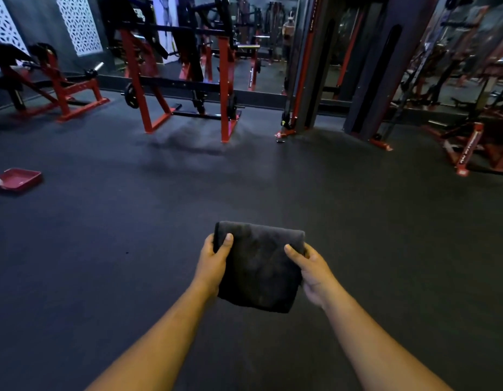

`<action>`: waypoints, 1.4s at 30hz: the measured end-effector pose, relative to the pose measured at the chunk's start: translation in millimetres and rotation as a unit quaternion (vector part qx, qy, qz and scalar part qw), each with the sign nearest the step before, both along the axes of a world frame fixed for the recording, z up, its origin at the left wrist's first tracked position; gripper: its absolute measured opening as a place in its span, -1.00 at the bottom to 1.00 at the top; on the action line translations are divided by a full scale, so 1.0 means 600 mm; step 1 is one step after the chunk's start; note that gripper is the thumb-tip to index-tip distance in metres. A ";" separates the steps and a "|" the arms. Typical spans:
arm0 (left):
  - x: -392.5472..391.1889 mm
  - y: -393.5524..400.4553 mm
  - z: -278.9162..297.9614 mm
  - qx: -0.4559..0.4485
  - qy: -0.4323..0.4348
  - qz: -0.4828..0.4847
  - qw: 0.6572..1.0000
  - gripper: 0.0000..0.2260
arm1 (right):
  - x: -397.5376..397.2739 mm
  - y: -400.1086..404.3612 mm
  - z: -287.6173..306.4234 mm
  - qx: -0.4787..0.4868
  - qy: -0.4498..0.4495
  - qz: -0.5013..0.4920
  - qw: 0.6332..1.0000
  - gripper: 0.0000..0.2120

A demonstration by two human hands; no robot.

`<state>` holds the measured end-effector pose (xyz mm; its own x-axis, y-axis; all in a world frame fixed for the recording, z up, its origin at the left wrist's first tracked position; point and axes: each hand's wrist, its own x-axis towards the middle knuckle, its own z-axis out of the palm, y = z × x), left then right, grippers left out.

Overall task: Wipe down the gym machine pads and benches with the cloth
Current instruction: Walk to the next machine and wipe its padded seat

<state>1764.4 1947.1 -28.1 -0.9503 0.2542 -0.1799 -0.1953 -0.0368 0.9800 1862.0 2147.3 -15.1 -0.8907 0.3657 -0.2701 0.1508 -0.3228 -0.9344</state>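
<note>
- The left hand (213,261) and right hand (309,268) each pinch a side edge of one folded dark cloth (258,266), thumbs on top, held out over the floor (131,249) between them.
- Judged step: readying the cloth before reaching a machine. Keep it folded flat and taut, so a clean face meets the pad.
- Count: one cloth, two hands; one red tray (17,179) far left of the left hand.
- Red-framed machines (185,80) stand well ahead of both hands; at least three, the rest too blurred to count.
</note>
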 end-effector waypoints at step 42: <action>-1.395 0.810 -0.041 -0.235 0.126 -0.135 0.954 -0.11 | -1.345 0.823 0.014 0.311 0.005 0.041 0.949 -0.68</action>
